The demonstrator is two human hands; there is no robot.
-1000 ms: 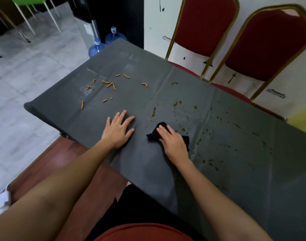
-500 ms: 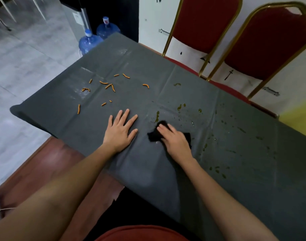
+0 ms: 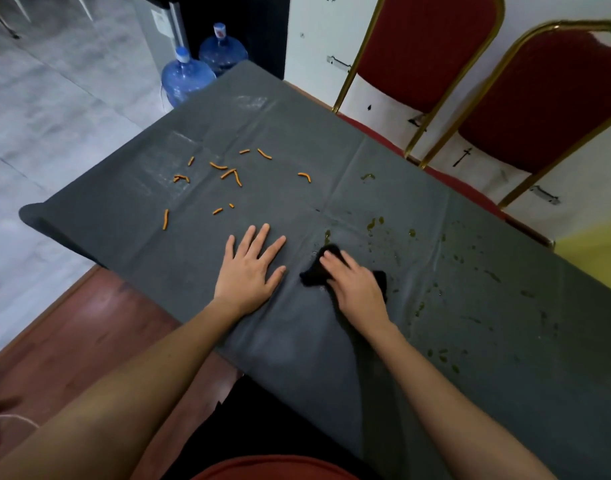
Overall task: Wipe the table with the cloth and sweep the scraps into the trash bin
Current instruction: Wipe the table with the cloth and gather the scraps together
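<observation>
Head view: presses black cloth [image 3: 311, 276] beneath flat, uncurled right hand [image 3: 357, 289]; rests left hand [image 3: 250, 271], spread wide, on table [image 3: 297, 344] left of cloth.

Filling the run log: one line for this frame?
phase: wiping | right hand: presses cloth on table | left hand: flat on table | scraps: unswept, beyond left hand | stains: beyond and right of cloth

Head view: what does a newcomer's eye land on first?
Orange scraps lie scattered at the far left of the dark grey table cover and stand out brightly against it. Nearer, the right hand presses a black cloth beside greenish stains. The left hand lies flat to its left.
</observation>
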